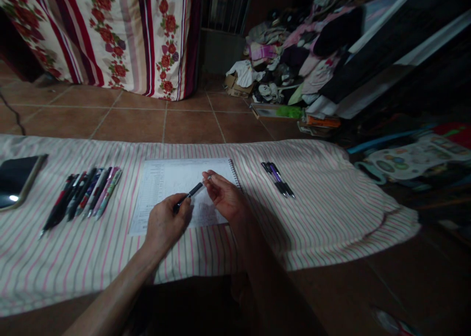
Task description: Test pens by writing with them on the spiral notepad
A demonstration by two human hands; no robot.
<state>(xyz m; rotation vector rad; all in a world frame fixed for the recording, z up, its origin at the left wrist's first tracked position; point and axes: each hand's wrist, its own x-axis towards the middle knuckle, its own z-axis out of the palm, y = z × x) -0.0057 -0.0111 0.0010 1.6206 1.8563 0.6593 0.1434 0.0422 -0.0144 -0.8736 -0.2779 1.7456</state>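
Note:
My left hand (167,219) is closed around a black pen (195,189), whose grip end slants up to the right. Close to that end, my right hand (226,196) has its thumb and fingers pinched together. A tiny light-coloured piece shows at those fingertips, too small to name. Beneath both hands lies a spiral notebook (176,171) with a printed table and faint marks on its page. To its right, several pens (278,180), black and purple, lie side by side. A row of several pens (86,191) in mixed colours rests to its left.
A striped cloth (324,198) covers the low table. A phone or tablet (18,179) lies at the left edge. Beyond are a floral curtain (121,37), a tiled floor (191,122) and a heap of clothes (287,56). A patterned plastic item (405,157) stands at right.

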